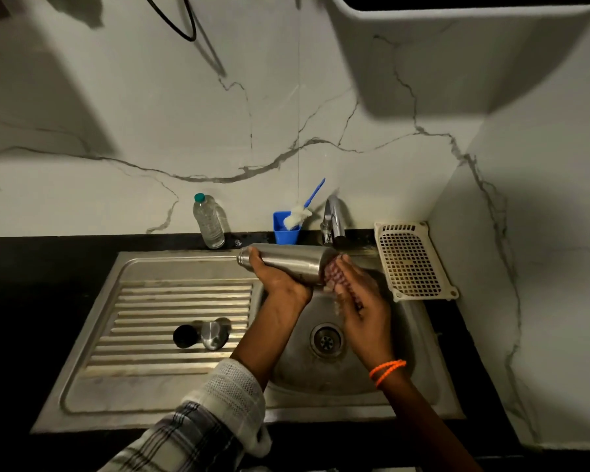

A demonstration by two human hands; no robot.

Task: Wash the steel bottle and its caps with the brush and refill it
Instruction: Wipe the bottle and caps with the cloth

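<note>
Two bare hands work over the round basin of the stainless steel sink [402, 379], the left arm in a checked sleeve [198, 420], the right wrist wearing orange thread bands [387, 369]. On the ribbed drainboard [143, 301] at the sink's left, near its front edge, lie a black cap [184, 336] and a shiny steel cap [213, 337], touching each other. Above the basin the left hand [280, 279] wraps closed around the brushed steel bottle [286, 262], held on its side with the open neck pointing left. The right hand [358, 301] presses a reddish scrub pad [336, 275] against the bottle's base, fingers curled over it. At the sink's rear edge stands a chrome tap [334, 219]. Beside it, a blue cup [285, 229] holds a blue-handled white bottle brush [300, 212]; further left stands a clear plastic bottle with a green cap [209, 221]. A cream perforated tray [413, 260] leans in the right rear corner.
</note>
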